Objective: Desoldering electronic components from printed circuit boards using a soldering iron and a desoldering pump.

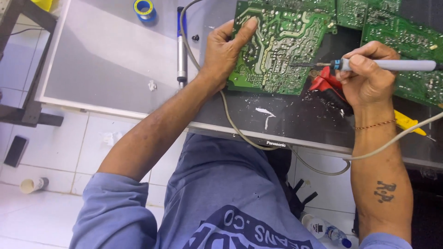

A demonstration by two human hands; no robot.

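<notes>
We see the left hand (224,50) reaching up from seven o'clock, forearm bare and stretched long, wrist bent slightly. Its fingers are spread and pressed flat on the left edge of the green circuit board (277,50), thumb along the top, holding it against the dark panel (286,120). The board lies solder-side up near twelve o'clock.

The right hand (367,76) comes in from five o'clock, forearm nearly upright in the view, a thin bracelet at the wrist. Its fingers are curled tight around the grey handle of a soldering iron (369,64), pen-fashion, the tip pointing toward nine o'clock and touching the board's right part. The iron's pale cord (323,171) loops down over the panel's edge.

Under that hand lies a red tool (327,85). At eleven o'clock from the left hand rest a solder sucker (182,50) and a roll of blue tape (145,9). More green boards (406,37) lie at one o'clock.
</notes>
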